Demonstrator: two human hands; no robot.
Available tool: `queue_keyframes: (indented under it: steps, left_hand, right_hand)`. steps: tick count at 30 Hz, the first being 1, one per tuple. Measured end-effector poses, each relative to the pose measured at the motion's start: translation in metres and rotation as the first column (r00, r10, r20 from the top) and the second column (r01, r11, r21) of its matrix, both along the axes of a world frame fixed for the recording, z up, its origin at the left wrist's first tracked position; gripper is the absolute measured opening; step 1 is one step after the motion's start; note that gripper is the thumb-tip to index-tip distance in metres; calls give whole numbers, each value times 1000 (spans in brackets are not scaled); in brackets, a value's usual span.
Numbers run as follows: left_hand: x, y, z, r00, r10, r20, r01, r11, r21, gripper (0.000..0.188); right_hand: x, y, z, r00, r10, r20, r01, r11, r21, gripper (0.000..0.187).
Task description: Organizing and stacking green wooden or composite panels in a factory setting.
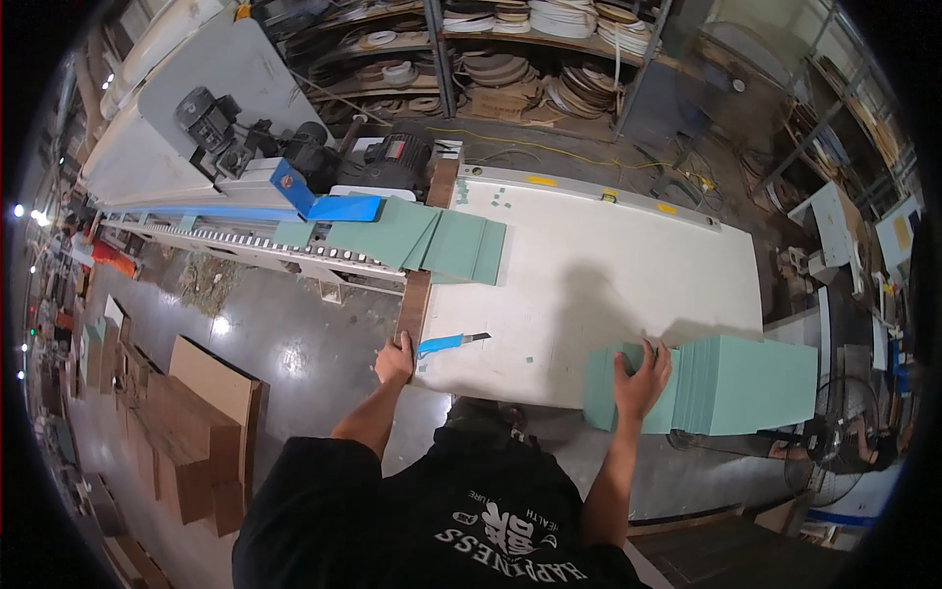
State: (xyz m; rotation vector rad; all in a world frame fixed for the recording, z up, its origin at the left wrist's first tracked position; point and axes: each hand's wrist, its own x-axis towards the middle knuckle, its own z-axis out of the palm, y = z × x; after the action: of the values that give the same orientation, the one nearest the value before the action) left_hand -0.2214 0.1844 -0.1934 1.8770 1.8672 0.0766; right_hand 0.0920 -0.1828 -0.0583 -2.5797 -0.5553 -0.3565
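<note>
My left hand (394, 360) rests at the near left corner of the white table (589, 275), its fingers bent over the brown wooden edge strip (416, 302). Just right of it lies a blue-handled utility knife (444, 344), its dark blade pointing right. My right hand (643, 381) lies on the left part of a fanned stack of pale green panels (760, 383), thumb and fingers apart, fingertips near the far edge. The stack overhangs the table's near right corner. More green panels (461, 245) overlap at the table's far left, running onto the machine.
A long machine with motors (397, 157) and a blue guard (343, 208) extends left. A spirit level (589, 194) lies along the far table edge. Shelves (535, 44) with coiled strips stand behind. Brown boards (201, 432) are on the left floor; a caged fan (839, 427) is at right.
</note>
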Motion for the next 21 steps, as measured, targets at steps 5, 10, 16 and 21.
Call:
queue_keyframes:
  steps: [5, 10, 16, 21]
  left_hand:
    - [-2, 2, 2, 1000, -8, -11, 7, 1000, -18, 70]
    - [-3, 2, 3, 1000, -10, -18, 10, 1000, -27, 69]
    - [-1, 1, 8, 1000, -17, -5, 17, 1000, -17, 67]
    - [-1, 1, 6, 1000, 2, -17, -2, 1000, -25, 67]
  right_hand:
    - [-1, 1, 0, 1000, -2, -22, 1, 1000, -18, 58]
    - [-1, -1, -1, 1000, -11, -16, 10, 999, -53, 58]
    - [2, -5, -10, 1000, 1, -4, -1, 1000, -31, 60]
    - [4, -6, -12, 999, 18, 34, -17, 999, -35, 60]
